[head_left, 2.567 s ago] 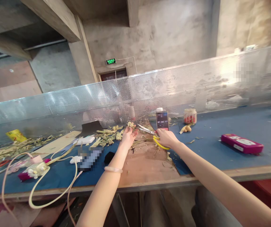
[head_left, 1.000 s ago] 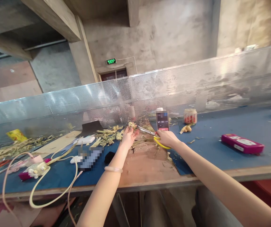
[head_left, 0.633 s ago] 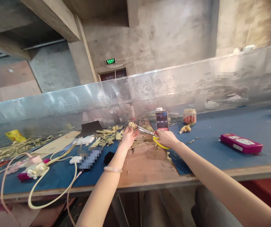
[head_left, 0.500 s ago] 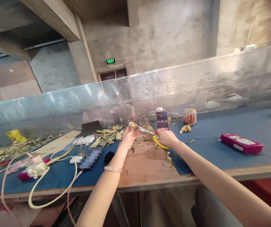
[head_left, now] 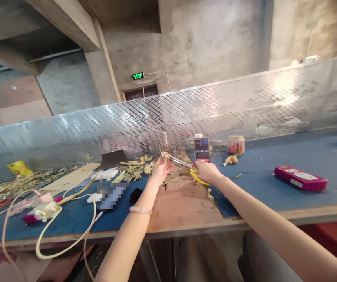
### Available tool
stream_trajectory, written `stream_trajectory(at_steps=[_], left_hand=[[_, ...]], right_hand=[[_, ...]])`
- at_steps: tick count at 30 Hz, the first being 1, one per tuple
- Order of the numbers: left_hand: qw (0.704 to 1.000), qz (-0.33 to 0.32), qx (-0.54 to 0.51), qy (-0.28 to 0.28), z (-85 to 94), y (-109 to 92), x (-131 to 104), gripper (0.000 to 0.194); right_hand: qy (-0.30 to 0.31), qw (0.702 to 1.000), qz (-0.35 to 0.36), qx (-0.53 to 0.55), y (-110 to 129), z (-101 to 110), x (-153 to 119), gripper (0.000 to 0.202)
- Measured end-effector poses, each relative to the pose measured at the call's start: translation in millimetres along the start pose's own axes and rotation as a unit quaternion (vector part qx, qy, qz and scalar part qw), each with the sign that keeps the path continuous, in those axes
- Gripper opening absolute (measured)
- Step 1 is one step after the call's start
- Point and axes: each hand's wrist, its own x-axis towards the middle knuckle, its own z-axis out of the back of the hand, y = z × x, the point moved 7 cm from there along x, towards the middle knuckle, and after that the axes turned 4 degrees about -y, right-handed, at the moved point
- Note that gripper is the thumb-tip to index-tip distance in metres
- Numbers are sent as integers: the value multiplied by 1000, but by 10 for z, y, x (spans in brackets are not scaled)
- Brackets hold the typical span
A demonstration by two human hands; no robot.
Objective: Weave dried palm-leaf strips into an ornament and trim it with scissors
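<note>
In my left hand (head_left: 160,169) is a pale, dried flower-like piece (head_left: 165,155), pinched at the fingertips. My right hand (head_left: 208,172) grips a pair of scissors (head_left: 183,161) with yellow handles and metal blades. The blade tips point left and reach close to the dried piece; whether they touch it I cannot tell. Under both hands lies a brown board (head_left: 180,207) strewn with dry stalks. Behind my right hand a phone (head_left: 202,149) stands upright with a timer on its screen.
A heap of dried plant pieces (head_left: 136,168) lies to the left. Cables (head_left: 65,256) loop over the front edge near a power strip (head_left: 46,211). A labelled jar (head_left: 236,144) and a magenta box (head_left: 300,178) stand on the right. A perforated metal screen (head_left: 145,117) runs along the back.
Both hands, the scissors and the dried piece keep nearly the same place, with only a very slight shift of the left fingers. The phone's timer digits differ.
</note>
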Motion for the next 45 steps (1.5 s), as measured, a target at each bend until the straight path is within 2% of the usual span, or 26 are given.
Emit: stream_trajectory(at_steps=[14,16,21,24,28,37,45], left_hand=[[1000,9,-7,-6,5,22,0,21],[1000,5,-6,-12,32,16,10,21],[1000,-1,-5,-1,48,6,19,16],[1000,2,-7,-9,61,14,26,14],[999,1,-15,-29,66,9,31,9],[998,7,-46,-53,51,-6,6,2],[989,20,-68,-129,147,-12,-2,6]], right_hand=[[3,1000,2,-4,-5,-3,12,34],[-13,1000,-1,2,-16,21,5,34],[-97,995,-20,20,-59,146,-13,33],[-112,992,-48,31,-110,148,-4,32],[-108,991,-69,45,-163,110,11,32],[-83,993,-68,40,-148,96,3,33],[-55,994,-80,44,-144,88,1,37]])
